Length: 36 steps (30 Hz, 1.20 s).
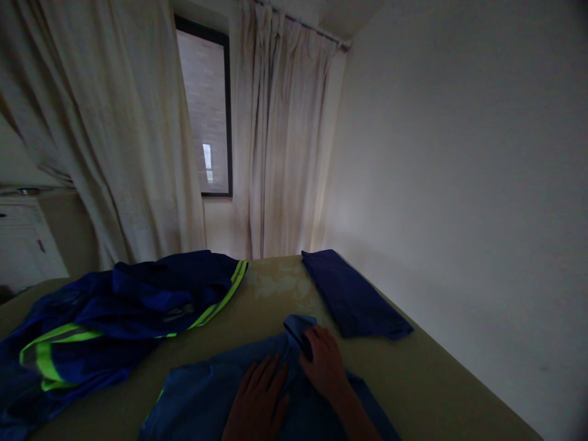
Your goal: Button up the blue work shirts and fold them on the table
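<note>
A blue work jacket lies spread on the bed in front of me, a bit of yellow-green strip showing at its left edge. My left hand rests flat on the jacket with its fingers stretched out. At the jacket's collar, my right hand has its fingers and thumb closed around the raised fabric. The jacket's lower part runs out of the bottom of the view, and my forearm covers some of its right side.
Dark blue clothing with yellow-green reflective strips is heaped on the left. A folded navy garment lies near the bed's right edge, beside the wall. Curtains and a window are beyond the bed; a white cabinet stands far left.
</note>
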Each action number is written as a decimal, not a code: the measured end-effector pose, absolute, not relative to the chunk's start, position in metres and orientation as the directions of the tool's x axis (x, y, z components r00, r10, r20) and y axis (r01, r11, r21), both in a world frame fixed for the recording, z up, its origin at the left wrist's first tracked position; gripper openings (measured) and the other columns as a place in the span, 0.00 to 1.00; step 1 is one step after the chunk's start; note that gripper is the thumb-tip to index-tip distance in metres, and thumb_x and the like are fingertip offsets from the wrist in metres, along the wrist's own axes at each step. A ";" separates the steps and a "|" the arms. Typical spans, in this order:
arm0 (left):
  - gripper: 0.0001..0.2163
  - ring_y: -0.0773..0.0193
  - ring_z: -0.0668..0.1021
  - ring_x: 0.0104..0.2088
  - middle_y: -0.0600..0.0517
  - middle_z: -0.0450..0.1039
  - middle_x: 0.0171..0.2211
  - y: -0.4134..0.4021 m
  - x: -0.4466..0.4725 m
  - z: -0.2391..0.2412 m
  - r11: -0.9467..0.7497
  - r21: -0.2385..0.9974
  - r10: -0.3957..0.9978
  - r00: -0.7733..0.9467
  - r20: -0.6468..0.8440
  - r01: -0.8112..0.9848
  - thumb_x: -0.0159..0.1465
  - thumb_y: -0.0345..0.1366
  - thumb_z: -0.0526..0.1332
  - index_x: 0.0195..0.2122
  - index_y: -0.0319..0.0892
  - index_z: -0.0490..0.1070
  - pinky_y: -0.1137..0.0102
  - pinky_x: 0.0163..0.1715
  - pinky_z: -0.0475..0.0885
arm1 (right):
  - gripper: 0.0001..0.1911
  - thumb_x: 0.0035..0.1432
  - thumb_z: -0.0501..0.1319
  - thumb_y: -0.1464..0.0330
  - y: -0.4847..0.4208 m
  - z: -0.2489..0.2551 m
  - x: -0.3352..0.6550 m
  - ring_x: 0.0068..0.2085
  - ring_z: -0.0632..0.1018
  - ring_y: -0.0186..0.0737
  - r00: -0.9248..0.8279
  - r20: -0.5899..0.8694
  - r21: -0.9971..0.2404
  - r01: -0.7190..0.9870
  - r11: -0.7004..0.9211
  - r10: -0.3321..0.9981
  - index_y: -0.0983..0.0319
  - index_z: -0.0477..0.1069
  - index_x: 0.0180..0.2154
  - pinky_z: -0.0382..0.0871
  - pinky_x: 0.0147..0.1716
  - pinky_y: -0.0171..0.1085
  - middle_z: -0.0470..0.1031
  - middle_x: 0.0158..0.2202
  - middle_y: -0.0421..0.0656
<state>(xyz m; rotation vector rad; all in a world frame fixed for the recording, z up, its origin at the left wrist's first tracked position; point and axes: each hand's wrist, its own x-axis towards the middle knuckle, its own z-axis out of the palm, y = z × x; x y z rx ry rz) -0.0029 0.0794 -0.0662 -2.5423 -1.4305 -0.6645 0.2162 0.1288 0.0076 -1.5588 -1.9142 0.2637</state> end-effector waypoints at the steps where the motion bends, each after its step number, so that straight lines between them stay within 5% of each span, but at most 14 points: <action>1: 0.23 0.57 0.72 0.65 0.54 0.66 0.68 0.079 -0.003 -0.066 -0.533 0.091 0.778 0.445 0.444 0.841 0.75 0.48 0.52 0.71 0.58 0.60 0.59 0.64 0.68 | 0.12 0.55 0.63 0.68 0.131 0.007 0.215 0.52 0.77 0.59 -0.070 0.362 -0.530 0.805 0.267 0.930 0.58 0.80 0.41 0.67 0.57 0.55 0.80 0.46 0.52; 6: 0.23 0.57 0.72 0.64 0.54 0.67 0.67 0.079 -0.003 -0.064 -0.539 0.092 0.771 0.446 0.454 0.838 0.74 0.48 0.53 0.70 0.57 0.61 0.60 0.63 0.69 | 0.17 0.60 0.56 0.61 0.140 0.005 0.237 0.50 0.79 0.55 0.143 0.326 -0.780 0.600 0.180 0.934 0.58 0.80 0.43 0.70 0.55 0.51 0.81 0.46 0.51; 8: 0.23 0.57 0.73 0.64 0.54 0.69 0.67 0.079 -0.003 -0.063 -0.548 0.082 0.758 0.452 0.471 0.833 0.74 0.47 0.54 0.69 0.57 0.63 0.60 0.63 0.70 | 0.19 0.59 0.56 0.60 0.134 0.008 0.239 0.52 0.78 0.54 0.063 0.272 -0.826 0.527 0.199 0.960 0.57 0.80 0.46 0.70 0.56 0.51 0.81 0.49 0.48; 12: 0.22 0.55 0.75 0.61 0.54 0.74 0.62 0.075 -0.003 -0.056 -0.571 0.100 0.750 0.468 0.466 0.815 0.71 0.43 0.59 0.66 0.56 0.67 0.56 0.63 0.70 | 0.19 0.62 0.55 0.64 0.113 0.018 0.218 0.55 0.77 0.50 -0.270 0.249 -0.773 0.523 0.359 0.930 0.55 0.80 0.49 0.66 0.60 0.50 0.81 0.51 0.45; 16: 0.21 0.55 0.76 0.60 0.53 0.75 0.60 0.071 -0.002 -0.045 -0.592 0.145 0.752 0.479 0.453 0.793 0.71 0.43 0.60 0.64 0.55 0.67 0.55 0.63 0.70 | 0.19 0.63 0.63 0.59 0.102 0.023 0.206 0.56 0.77 0.50 -0.365 0.247 -0.758 0.504 0.414 0.898 0.55 0.78 0.54 0.66 0.61 0.49 0.79 0.54 0.47; 23: 0.26 0.57 0.77 0.59 0.51 0.75 0.61 0.074 -0.002 -0.036 -0.702 0.140 0.667 0.575 0.474 0.699 0.70 0.35 0.57 0.70 0.53 0.60 0.59 0.64 0.70 | 0.40 0.48 0.76 0.58 0.101 0.024 0.224 0.62 0.74 0.54 -0.497 0.163 -0.796 0.445 0.411 0.852 0.53 0.72 0.63 0.64 0.64 0.50 0.74 0.62 0.47; 27: 0.31 0.61 0.80 0.55 0.52 0.78 0.57 0.072 0.000 -0.036 -0.730 0.105 0.619 0.587 0.522 0.676 0.61 0.23 0.54 0.65 0.51 0.66 0.66 0.59 0.74 | 0.28 0.56 0.64 0.68 0.103 0.022 0.228 0.60 0.76 0.53 -0.471 0.150 -0.787 0.476 0.393 0.870 0.54 0.76 0.59 0.64 0.64 0.53 0.77 0.59 0.46; 32: 0.17 0.62 0.83 0.43 0.49 0.83 0.42 0.067 -0.001 -0.024 -0.640 0.272 0.648 0.315 0.693 0.719 0.66 0.26 0.51 0.46 0.48 0.77 0.70 0.45 0.79 | 0.21 0.63 0.63 0.57 0.112 0.013 0.223 0.56 0.79 0.51 -0.512 0.099 -0.915 0.289 0.280 0.853 0.54 0.78 0.55 0.69 0.59 0.50 0.80 0.54 0.45; 36: 0.19 0.57 0.81 0.52 0.47 0.81 0.50 0.068 -0.052 -0.004 -0.282 0.477 0.865 0.005 0.502 0.832 0.72 0.38 0.47 0.52 0.45 0.76 0.61 0.55 0.76 | 0.27 0.64 0.58 0.45 0.129 0.006 0.227 0.51 0.80 0.52 -0.219 0.195 -0.913 0.314 0.259 0.956 0.57 0.79 0.49 0.73 0.53 0.48 0.81 0.49 0.49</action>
